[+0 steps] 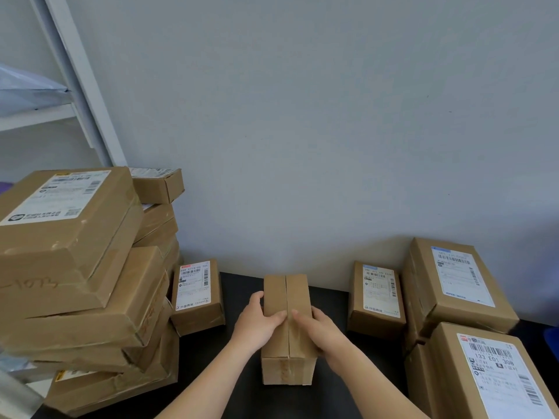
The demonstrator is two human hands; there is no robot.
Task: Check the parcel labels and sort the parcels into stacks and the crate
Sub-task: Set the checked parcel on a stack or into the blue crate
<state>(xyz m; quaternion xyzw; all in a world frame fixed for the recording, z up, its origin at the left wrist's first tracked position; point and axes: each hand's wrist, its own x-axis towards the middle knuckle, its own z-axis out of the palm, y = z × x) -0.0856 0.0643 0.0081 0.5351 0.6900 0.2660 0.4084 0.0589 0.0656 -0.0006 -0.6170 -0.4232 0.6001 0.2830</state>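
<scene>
Cardboard of this kind is stiff and dry, so I judge the plain brown oblong parcel (286, 293) will keep its shape, resist slipping, and be light enough to turn over. The taped seam along its top looks like the weaker, slicker line, so the long side walls are the place to hold. It seems to rest on the black tabletop (239, 285), midway between the left and right edges. It sits apart from the small labelled carton (196, 294) on its left and the labelled carton (376, 297) on its right. My left hand (257, 323) and right hand (319, 331) both clasp it, thumbs on top beside the seam, fingers curled down the sides. My forearms angle in from the near edge. No label shows on the upward face.
</scene>
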